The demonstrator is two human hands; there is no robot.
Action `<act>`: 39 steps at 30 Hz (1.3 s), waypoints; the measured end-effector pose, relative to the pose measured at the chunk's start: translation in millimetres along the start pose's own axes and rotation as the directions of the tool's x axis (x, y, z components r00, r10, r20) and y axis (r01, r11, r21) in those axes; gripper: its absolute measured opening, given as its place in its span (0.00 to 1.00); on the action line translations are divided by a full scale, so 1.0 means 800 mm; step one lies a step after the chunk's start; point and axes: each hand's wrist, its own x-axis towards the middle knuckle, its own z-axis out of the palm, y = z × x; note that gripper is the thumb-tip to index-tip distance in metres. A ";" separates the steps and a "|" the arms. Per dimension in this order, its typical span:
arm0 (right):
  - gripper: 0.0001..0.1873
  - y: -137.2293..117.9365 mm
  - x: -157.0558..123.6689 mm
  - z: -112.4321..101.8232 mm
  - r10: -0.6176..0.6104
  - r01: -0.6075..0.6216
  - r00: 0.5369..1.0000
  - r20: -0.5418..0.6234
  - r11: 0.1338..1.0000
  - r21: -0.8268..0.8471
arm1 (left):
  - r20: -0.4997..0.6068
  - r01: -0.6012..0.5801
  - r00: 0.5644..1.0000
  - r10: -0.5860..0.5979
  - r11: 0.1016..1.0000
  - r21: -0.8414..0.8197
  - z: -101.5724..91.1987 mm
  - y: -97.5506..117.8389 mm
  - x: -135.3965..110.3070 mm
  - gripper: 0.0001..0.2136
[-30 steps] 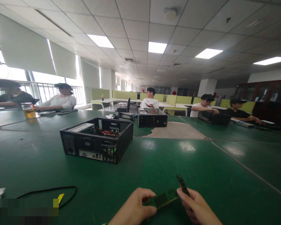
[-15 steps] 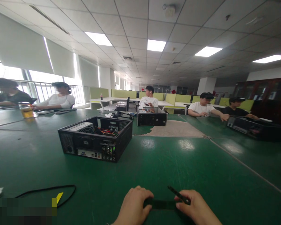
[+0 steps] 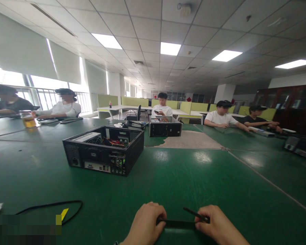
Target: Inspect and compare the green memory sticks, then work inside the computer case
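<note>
My left hand [image 3: 145, 224] and my right hand [image 3: 219, 226] hold a flat green memory module [image 3: 178, 224] between them, edge-on to the camera, just above the green table [image 3: 193, 183]. My right hand also pinches a second thin dark module [image 3: 193, 213], which sticks out to the upper left. An open black computer case [image 3: 104, 149] lies on the table ahead of my hands, to the left, with cables and a power supply visible inside.
A black cable [image 3: 51, 206] curls at the front left. A second open case [image 3: 165, 127] sits farther back. A glass of yellow drink [image 3: 28, 119] stands far left. Several people sit around the table; another dark case [image 3: 301, 146] lies at the right.
The module between my hands has turned from tilted to flat and edge-on. The second module has dropped lower. A person's dark case at the right has slid farther right.
</note>
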 end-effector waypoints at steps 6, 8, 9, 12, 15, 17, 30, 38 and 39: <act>0.08 -0.002 -0.001 -0.003 0.024 -0.024 1.000 0.008 0.999 -0.036 | 0.026 -0.002 1.000 0.001 1.000 0.023 0.002 -0.003 -0.001 0.06; 0.07 -0.002 -0.002 -0.006 0.022 -0.022 1.000 0.011 0.999 -0.042 | 0.030 -0.009 1.000 0.008 1.000 0.021 0.001 -0.003 -0.002 0.06; 0.07 -0.001 -0.003 -0.007 0.022 -0.021 1.000 0.012 0.999 -0.045 | 0.024 -0.017 1.000 0.017 1.000 0.008 0.000 -0.003 -0.002 0.07; 0.07 0.000 -0.005 -0.009 0.018 -0.017 1.000 0.013 0.998 -0.053 | -0.020 -0.056 0.998 0.055 0.996 -0.073 -0.005 0.000 0.000 0.06; 0.06 0.002 -0.005 -0.010 0.010 -0.009 1.000 0.021 0.999 -0.047 | -0.060 -0.092 0.995 0.085 0.987 -0.129 -0.007 0.003 0.000 0.05; 0.05 0.003 -0.004 -0.010 0.005 -0.004 1.000 0.029 0.999 -0.040 | -0.084 -0.119 0.991 0.108 0.984 -0.135 -0.006 0.004 0.000 0.05; 0.03 0.000 -0.006 -0.006 -0.018 0.018 1.000 0.013 1.000 0.002 | -0.061 -0.169 0.984 0.165 0.984 -0.062 -0.014 0.006 -0.003 0.05; 0.07 0.000 -0.001 -0.006 -0.045 0.045 0.999 -0.001 0.995 0.083 | -0.099 -0.091 0.991 0.087 0.995 -0.039 -0.019 0.008 -0.001 0.05; 0.09 0.000 -0.001 -0.008 -0.052 0.053 0.999 -0.007 0.994 0.094 | -0.097 -0.074 0.993 0.071 0.997 -0.033 -0.019 0.008 -0.001 0.05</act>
